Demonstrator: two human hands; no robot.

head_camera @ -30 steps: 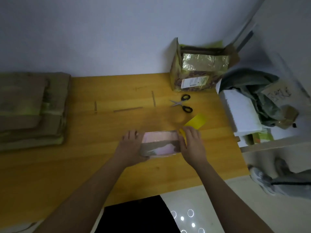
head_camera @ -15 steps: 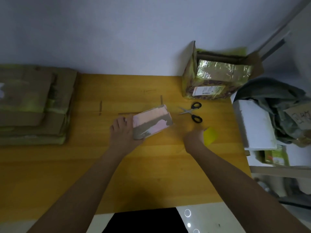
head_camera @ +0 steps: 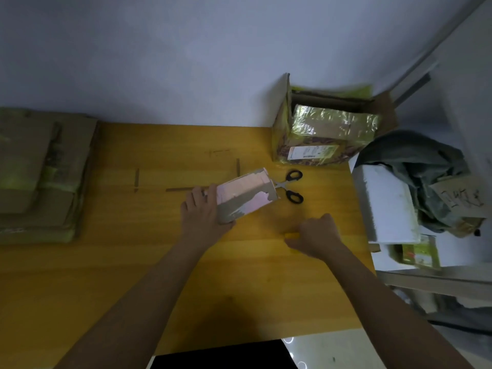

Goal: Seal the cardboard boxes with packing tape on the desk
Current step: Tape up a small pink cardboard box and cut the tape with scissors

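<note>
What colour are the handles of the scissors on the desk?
Black. The scissors show in the head view, beside the small box.

Both forearms are bare to the frame edge, no sleeves, left hand [head_camera: 203, 214] and right hand [head_camera: 318, 235] ungloved.

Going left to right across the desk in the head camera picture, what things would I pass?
Stack of flattened cardboard → left hand → small box → scissors → right hand → white foam block.

Small box [head_camera: 243, 195] at frame centre on the desk [head_camera: 106, 275], scissors [head_camera: 291, 186] just right of it. Open carton [head_camera: 319, 134] at upper right against the wall. Flattened cardboard stack [head_camera: 40, 177] at left edge.
</note>
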